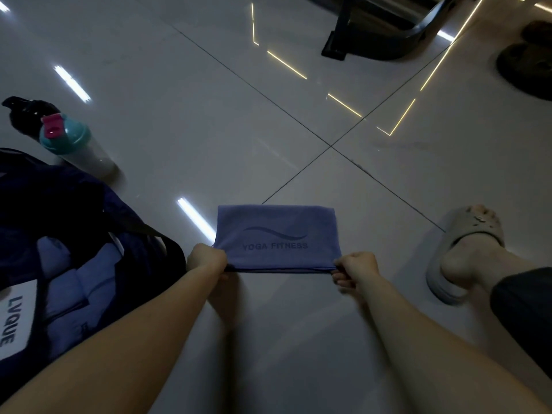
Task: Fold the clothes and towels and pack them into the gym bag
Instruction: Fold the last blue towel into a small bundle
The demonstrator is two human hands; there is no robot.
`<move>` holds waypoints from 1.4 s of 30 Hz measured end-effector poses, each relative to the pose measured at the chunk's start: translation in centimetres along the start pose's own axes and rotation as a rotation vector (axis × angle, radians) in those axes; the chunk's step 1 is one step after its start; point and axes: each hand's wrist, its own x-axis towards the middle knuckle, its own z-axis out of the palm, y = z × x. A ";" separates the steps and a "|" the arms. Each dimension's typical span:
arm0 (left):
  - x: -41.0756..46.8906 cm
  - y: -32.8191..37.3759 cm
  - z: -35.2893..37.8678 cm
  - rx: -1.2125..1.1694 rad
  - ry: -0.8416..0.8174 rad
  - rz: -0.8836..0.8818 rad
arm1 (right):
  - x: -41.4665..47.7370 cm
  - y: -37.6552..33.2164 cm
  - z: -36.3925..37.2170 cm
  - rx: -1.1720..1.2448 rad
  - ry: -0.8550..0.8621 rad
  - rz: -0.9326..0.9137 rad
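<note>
A folded blue-purple towel (pixel 276 237) printed "YOGA FITNESS" lies flat on the tiled floor in front of me. My left hand (pixel 206 261) pinches its near left corner. My right hand (pixel 355 268) pinches its near right corner, fingers curled under the edge. The dark navy gym bag (pixel 74 210) stands open at the left, beside my left forearm. Inside it lie folded blue cloth pieces (pixel 86 282) and a white label reading "LVQUE".
A shaker bottle (pixel 74 144) with a teal lid and pink cap stands behind the bag, next to a dark bottle (pixel 30 113). My slippered foot (pixel 466 252) rests at the right. Dark slippers (pixel 528 67) and a black equipment base (pixel 373 34) sit far back.
</note>
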 end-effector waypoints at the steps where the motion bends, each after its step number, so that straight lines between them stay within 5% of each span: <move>1: 0.2 -0.3 0.2 0.008 0.007 0.006 | 0.1 0.2 0.1 -0.006 0.009 -0.002; 11: -0.3 -2.5 0.9 -0.221 0.056 0.122 | 0.8 1.4 -0.3 -0.037 0.216 -0.068; 16: 1.1 -3.2 1.2 -0.149 0.032 0.193 | 0.8 1.9 -0.6 -0.049 0.251 -0.037; 20: -1.4 -2.5 0.5 0.074 0.130 0.305 | -1.4 0.1 -1.2 -0.488 0.313 -0.102; 22: -2.5 -2.2 0.8 0.189 0.249 0.523 | -2.7 -0.8 -0.8 -0.728 0.412 -0.302; 26: -2.0 -1.1 3.5 0.526 0.161 0.994 | -4.2 -0.5 3.4 -1.045 0.225 -0.816; 32: 1.1 -1.4 4.3 0.913 -0.028 0.972 | -2.6 4.0 2.0 -1.422 0.077 -0.719; 37: 1.2 1.3 5.0 0.792 0.188 1.120 | -2.0 -0.5 4.9 -1.297 0.212 -0.822; 42: 3.4 3.2 7.3 0.769 0.080 1.149 | 1.7 -5.2 8.1 -1.256 0.125 -0.958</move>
